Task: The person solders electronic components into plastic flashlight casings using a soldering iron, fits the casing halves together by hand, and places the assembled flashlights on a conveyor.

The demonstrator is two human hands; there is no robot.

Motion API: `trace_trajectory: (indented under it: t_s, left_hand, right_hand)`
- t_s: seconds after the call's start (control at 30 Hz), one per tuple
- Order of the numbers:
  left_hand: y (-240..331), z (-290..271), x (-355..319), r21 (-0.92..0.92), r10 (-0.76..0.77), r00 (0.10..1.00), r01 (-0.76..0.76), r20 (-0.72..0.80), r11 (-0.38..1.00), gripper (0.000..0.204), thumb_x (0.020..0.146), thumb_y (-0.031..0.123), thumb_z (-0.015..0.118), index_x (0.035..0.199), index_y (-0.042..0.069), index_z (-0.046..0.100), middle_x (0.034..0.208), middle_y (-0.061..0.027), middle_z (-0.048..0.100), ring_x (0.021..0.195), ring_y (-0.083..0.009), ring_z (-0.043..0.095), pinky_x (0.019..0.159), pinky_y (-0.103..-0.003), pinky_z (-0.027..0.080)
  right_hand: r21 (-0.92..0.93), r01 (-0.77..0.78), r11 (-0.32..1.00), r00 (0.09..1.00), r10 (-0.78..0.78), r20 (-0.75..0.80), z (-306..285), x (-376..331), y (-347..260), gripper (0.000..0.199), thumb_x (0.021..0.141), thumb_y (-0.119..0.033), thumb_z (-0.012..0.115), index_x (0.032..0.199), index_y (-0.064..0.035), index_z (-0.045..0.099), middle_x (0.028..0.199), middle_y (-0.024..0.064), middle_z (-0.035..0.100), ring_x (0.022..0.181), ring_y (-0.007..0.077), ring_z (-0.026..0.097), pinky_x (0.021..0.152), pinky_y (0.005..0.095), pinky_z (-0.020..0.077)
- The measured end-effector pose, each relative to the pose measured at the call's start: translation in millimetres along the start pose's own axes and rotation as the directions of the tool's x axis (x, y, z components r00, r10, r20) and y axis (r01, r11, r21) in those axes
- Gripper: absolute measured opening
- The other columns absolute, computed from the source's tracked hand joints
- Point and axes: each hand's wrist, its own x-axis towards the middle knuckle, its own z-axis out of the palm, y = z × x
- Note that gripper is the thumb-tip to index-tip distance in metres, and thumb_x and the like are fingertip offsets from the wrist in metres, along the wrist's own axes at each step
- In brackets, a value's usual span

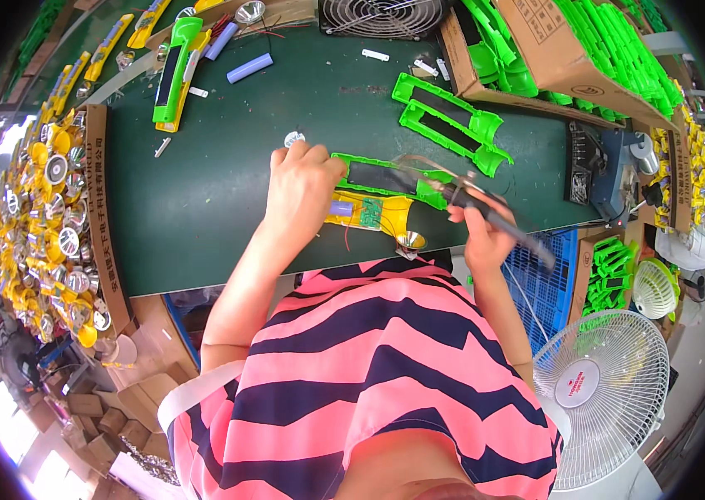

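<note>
My left hand is closed on the left end of a green plastic half-shell with a dark panel along its middle. Just below that shell, toward me, lies a yellow half-shell holding a purple battery cell, a green circuit board and a silver reflector. In my right hand is a soldering iron with a dark handle, smeared by motion. Its front part passes over the green shell's right end; where the tip touches, I cannot tell. A small white round piece sits beyond my left hand.
More green half-shells lie right of centre, under cardboard boxes of green parts. A blue device stands at the right edge. Yellow reflector assemblies fill a box on the left. A fan is beside me.
</note>
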Motion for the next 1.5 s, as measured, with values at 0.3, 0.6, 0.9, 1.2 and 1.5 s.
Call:
trace_trajectory:
  t_s: [0.3, 0.6, 0.9, 1.2, 1.5]
  left_hand:
    - [1, 4, 11, 0.157, 0.009, 0.980, -0.040, 0.197, 0.987, 0.007, 0.073, 0.012, 0.057, 0.072, 0.011, 0.064, 0.071, -0.0038, 0.055, 0.077, -0.0231, 0.050, 0.068, -0.035, 0.039]
    - [3, 4, 15, 0.200, -0.004, 0.975, -0.042, 0.221, 0.979, 0.008, 0.072, 0.011, 0.057, 0.069, 0.012, 0.065, 0.069, -0.0046, 0.055, 0.076, -0.0232, 0.050, 0.068, -0.035, 0.039]
    - [5, 5, 15, 0.234, -0.002, 0.976, -0.050, 0.218, 0.971, 0.007, 0.071, 0.012, 0.058, 0.069, 0.012, 0.065, 0.069, -0.0046, 0.055, 0.076, -0.0232, 0.050, 0.067, -0.036, 0.039]
    - [7, 7, 16, 0.264, -0.026, 0.976, -0.032, 0.215, 0.964, 0.007, 0.070, 0.012, 0.058, 0.068, 0.012, 0.065, 0.069, -0.0046, 0.055, 0.075, -0.0228, 0.050, 0.066, -0.035, 0.039]
    - [5, 7, 16, 0.257, -0.018, 0.977, -0.037, 0.210, 0.966, 0.008, 0.069, 0.012, 0.057, 0.068, 0.012, 0.065, 0.068, -0.0046, 0.054, 0.074, -0.0227, 0.051, 0.065, -0.035, 0.039]
  right_hand:
    - [0.398, -0.468, 0.789, 0.876, 0.473, 0.093, 25, 8, 24, 0.017, 0.079, -0.004, 0.061, 0.092, 0.0048, 0.057, 0.076, 0.0101, 0.061, 0.061, 0.0143, 0.060, 0.053, 0.0232, 0.0471]
    - [0.304, -0.531, 0.790, 0.845, 0.518, 0.132, 31, 14, 21, 0.017, 0.079, -0.009, 0.063, 0.091, 0.0016, 0.059, 0.078, 0.0057, 0.062, 0.064, 0.0118, 0.061, 0.051, 0.0201, 0.0419]
    - [0.286, -0.519, 0.805, 0.854, 0.505, 0.130, 33, 14, 20, 0.017, 0.080, -0.010, 0.063, 0.092, 0.0017, 0.059, 0.079, 0.0063, 0.062, 0.066, 0.0122, 0.062, 0.050, 0.0200, 0.0422]
    - [0.345, -0.476, 0.809, 0.878, 0.460, 0.133, 28, 12, 22, 0.018, 0.080, -0.010, 0.063, 0.092, 0.0027, 0.059, 0.078, 0.0073, 0.062, 0.066, 0.0127, 0.062, 0.049, 0.0199, 0.0419]
    - [0.301, -0.486, 0.820, 0.874, 0.464, 0.147, 31, 10, 22, 0.018, 0.080, -0.009, 0.063, 0.093, 0.0026, 0.059, 0.080, 0.0069, 0.062, 0.067, 0.0124, 0.062, 0.051, 0.0204, 0.0434]
